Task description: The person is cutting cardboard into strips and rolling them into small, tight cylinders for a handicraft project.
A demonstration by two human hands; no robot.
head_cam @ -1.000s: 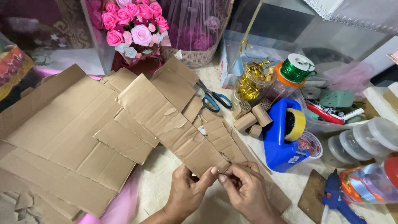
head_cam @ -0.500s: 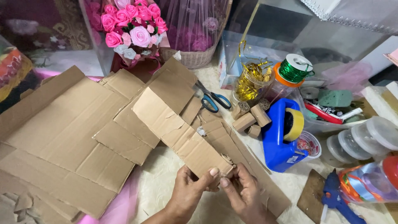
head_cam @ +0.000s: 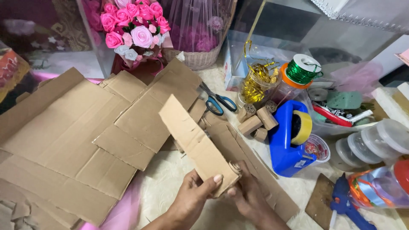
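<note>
A long strip of brown cardboard [head_cam: 194, 138] slants up and away from me, its near end curled into a small roll [head_cam: 234, 167]. My left hand [head_cam: 194, 198] grips the strip's near end from below, thumb on top. My right hand [head_cam: 251, 198] pinches the rolled end from the right side. Both hands sit at the bottom centre of the head view, above a pale furry mat [head_cam: 164, 181].
Flat cardboard sheets [head_cam: 64, 136] cover the left. Blue-handled scissors [head_cam: 219, 102], several small cardboard rolls [head_cam: 255, 121], a blue tape dispenser [head_cam: 289, 140], a green wire spool [head_cam: 302, 68], a blue glue gun [head_cam: 345, 204] and lidded tubs [head_cam: 375, 145] lie right. Pink roses [head_cam: 134, 23] stand behind.
The strip has been lifted off the pile and tilted upward. Its near end has been curled tighter between my hands, which shifted slightly right.
</note>
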